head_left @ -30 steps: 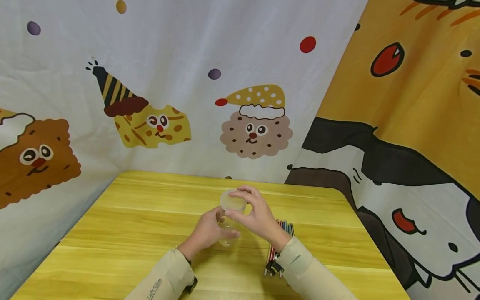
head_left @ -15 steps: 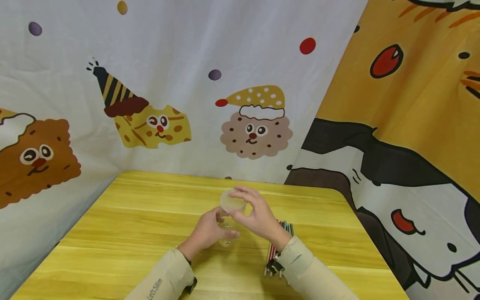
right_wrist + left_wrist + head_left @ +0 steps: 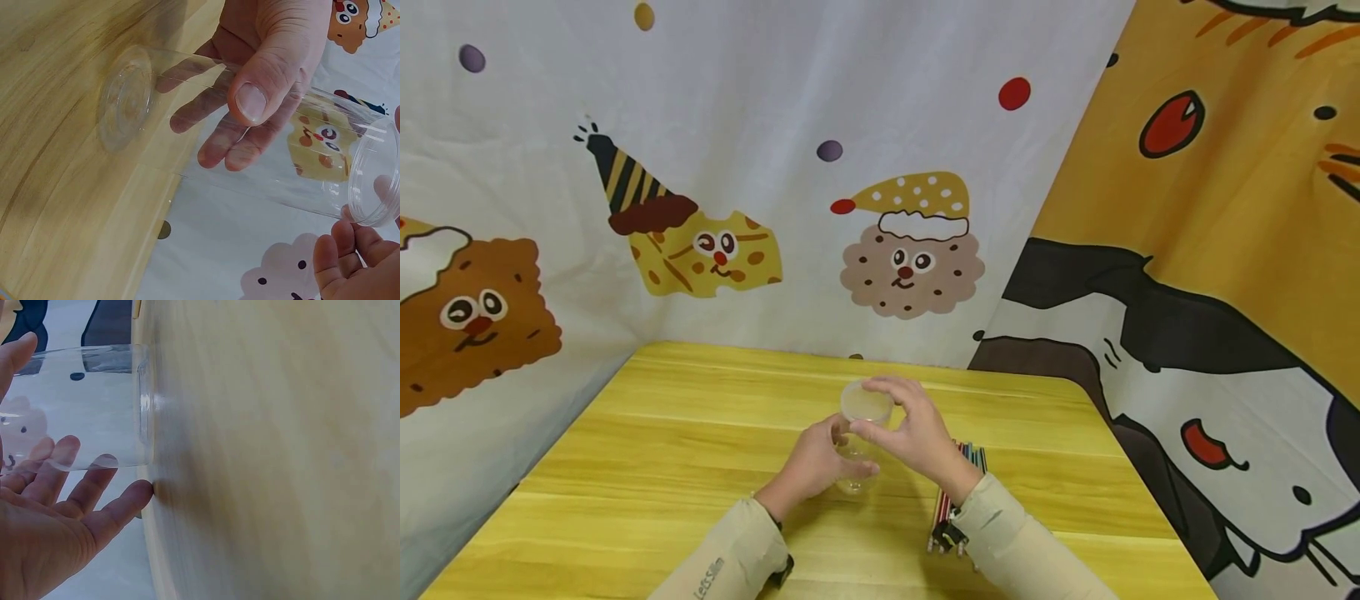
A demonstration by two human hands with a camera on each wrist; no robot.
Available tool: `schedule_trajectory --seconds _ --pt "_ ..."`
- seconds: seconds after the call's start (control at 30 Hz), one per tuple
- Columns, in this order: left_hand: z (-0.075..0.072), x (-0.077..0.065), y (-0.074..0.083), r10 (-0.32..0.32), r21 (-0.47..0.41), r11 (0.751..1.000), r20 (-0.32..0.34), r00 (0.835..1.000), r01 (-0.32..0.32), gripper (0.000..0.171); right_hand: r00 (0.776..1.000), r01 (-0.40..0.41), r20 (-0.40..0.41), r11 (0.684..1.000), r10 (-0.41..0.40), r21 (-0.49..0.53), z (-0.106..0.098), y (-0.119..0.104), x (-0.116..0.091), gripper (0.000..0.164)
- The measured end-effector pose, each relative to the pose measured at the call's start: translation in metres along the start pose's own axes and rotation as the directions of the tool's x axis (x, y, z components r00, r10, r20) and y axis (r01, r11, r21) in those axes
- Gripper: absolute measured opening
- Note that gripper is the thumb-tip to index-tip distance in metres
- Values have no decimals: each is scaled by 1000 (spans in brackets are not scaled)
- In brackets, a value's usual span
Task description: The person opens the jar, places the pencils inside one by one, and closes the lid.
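Note:
A tall clear plastic jar [image 3: 206, 181] stands upright, its base close to the wooden table. Its round screw lid [image 3: 859, 403] is translucent in the head view and faces up. My left hand [image 3: 816, 461] is wrapped round the jar's body; in the right wrist view its thumb lies across the near wall and its fingers show through from behind. At the top, my right hand [image 3: 917, 429] holds the lid by its rim, thumb on the near side and fingers at the far side. Nothing shows inside the jar [image 3: 94, 412] in the left wrist view.
A bundle of colored pencils [image 3: 942, 512] lies on the table [image 3: 700, 425] under my right forearm, with a black band near its lower end. Behind the table's far edge hangs a white curtain [image 3: 760, 108] with cartoon prints.
My right fingers have shifted slightly back along the lid's rim. The jar and my left hand have stayed in place.

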State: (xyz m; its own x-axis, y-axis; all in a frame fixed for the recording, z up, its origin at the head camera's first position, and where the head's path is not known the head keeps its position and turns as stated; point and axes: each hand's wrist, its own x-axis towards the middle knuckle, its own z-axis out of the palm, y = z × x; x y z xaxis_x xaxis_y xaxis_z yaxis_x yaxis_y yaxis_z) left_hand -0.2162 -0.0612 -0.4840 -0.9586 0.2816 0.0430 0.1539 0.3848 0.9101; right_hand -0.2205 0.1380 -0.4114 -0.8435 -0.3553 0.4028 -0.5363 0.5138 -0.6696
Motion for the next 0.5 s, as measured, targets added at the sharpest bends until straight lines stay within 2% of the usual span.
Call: schedule_trajectory --seconds 0.5 --pt "0 2 -1 -6 -32 999 3 1000 6 82 999 30 18 999 -30 13 2 3 1 50"
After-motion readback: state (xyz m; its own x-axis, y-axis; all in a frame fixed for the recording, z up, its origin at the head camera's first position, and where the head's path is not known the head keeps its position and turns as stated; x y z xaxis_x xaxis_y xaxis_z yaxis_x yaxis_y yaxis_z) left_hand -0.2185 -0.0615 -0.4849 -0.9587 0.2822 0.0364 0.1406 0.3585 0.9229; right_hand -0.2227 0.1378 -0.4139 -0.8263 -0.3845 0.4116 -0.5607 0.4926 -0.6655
